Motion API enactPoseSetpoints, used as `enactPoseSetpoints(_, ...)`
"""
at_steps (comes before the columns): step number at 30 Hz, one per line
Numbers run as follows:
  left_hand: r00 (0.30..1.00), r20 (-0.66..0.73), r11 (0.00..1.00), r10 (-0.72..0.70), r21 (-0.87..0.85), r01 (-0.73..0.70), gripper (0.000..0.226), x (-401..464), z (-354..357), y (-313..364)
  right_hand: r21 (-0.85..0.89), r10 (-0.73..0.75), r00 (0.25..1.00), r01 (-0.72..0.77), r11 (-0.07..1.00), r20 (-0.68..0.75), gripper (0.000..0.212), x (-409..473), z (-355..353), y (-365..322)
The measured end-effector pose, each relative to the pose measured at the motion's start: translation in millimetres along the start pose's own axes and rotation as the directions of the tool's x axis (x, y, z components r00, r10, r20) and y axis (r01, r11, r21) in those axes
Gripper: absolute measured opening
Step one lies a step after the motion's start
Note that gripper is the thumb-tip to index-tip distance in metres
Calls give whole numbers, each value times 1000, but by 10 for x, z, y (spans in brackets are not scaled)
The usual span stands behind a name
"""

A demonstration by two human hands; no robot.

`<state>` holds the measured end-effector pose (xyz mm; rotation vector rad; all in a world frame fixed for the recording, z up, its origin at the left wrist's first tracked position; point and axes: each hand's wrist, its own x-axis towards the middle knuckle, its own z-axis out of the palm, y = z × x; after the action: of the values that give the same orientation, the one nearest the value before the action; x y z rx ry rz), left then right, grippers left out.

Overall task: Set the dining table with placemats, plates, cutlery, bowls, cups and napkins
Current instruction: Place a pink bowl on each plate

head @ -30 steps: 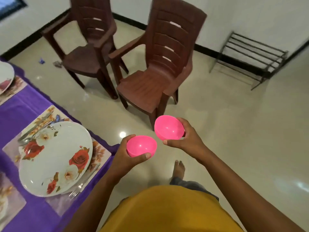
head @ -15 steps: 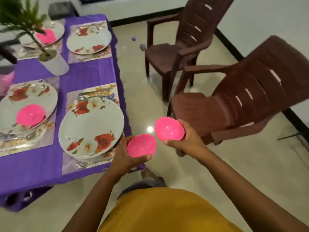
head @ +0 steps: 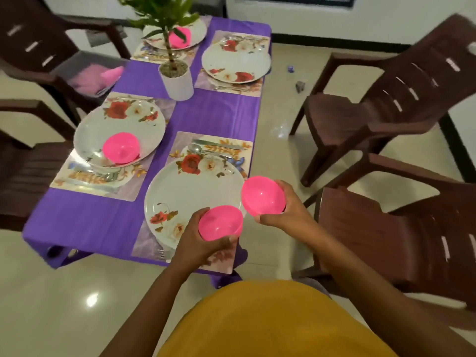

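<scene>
My left hand (head: 199, 240) grips a pink bowl (head: 221, 222) above the near edge of the closest flowered plate (head: 185, 199). My right hand (head: 288, 210) grips a second pink bowl (head: 262, 195), tilted, just off that plate's right rim. The plate lies on a floral placemat (head: 239, 148) with cutlery (head: 219, 145) at its far side. On the purple table (head: 213, 114) the left plate (head: 103, 124) carries a pink bowl (head: 121, 147). The far left plate (head: 198, 32) also holds a pink bowl (head: 180, 37), and the far right plate (head: 235, 61) is bare.
A white pot with a green plant (head: 176, 78) stands mid-table. Brown plastic chairs stand right (head: 386, 106), near right (head: 412, 235) and left (head: 31, 161). A far-left chair (head: 33, 42) holds pink items (head: 100, 78). Small objects (head: 300, 86) lie on the tiled floor.
The view has swung left from the chairs to the whole table. Both hands still hold their bowls and are now over the nearest plate.
</scene>
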<state>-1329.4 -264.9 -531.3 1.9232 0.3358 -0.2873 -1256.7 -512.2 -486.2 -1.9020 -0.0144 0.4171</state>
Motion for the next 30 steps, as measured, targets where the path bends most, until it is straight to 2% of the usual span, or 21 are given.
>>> enactPoseSetpoints(6, 966, -233, 992, -108, -86, 90, 120, 113, -119, -44, -112, -36, 984, 57, 992, 176, 96, 708, 187, -289)
enactPoseSetpoints(9, 914, -355, 978, -194, -145, 151, 109, 159, -89, -66, -190, -49, 975, 91, 978, 216, 101, 1096, 330, -351)
enactPoseSetpoints(16, 764, -536, 931, -360, -263, 254, 118, 279, 74, -22, -316, -140, 906, 279, 907, 399, 109, 2009, 719, -438)
enactPoseSetpoints(20, 680, -582, 893, -447, -336, 299, 116, 338, 293, 98, -398, -182, 829, 432, 810, 529, 121, 2419, 896, -450)
enactPoseSetpoints(25, 611, -609, 859, -506, -420, 292, 114, 353, 500, 225, -392, -194, 704, 578, 716, 683, 110, 2740, 1106, -479)
enactPoseSetpoints(30, 504, -651, 821, -568, -493, 289, 114, 343, 610, 298, -382, -176, 614, 663, 644, 769, 117, 2880, 1238, -444)
